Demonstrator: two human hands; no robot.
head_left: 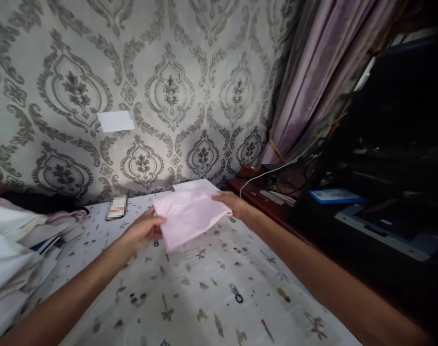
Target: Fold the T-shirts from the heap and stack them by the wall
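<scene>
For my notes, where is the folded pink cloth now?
The folded pink cloth is central in the head view, held between the left hand and right hand.

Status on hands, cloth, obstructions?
Left hand and right hand gripping pink cloth, opposite ends. Cloth over patterned sheet. White item just beyond, partly hidden; no blockage seen.

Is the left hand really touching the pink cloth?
Touching. The head view shows it: the left hand holds the pink cloth by its left edge, with the thumb overlapping the fabric.

A home, likely a bedroom: damask-style wallpaper (170, 91); a tied-back lilac curtain (309, 81); a printed sheet (186, 293) spread like bedding.
</scene>
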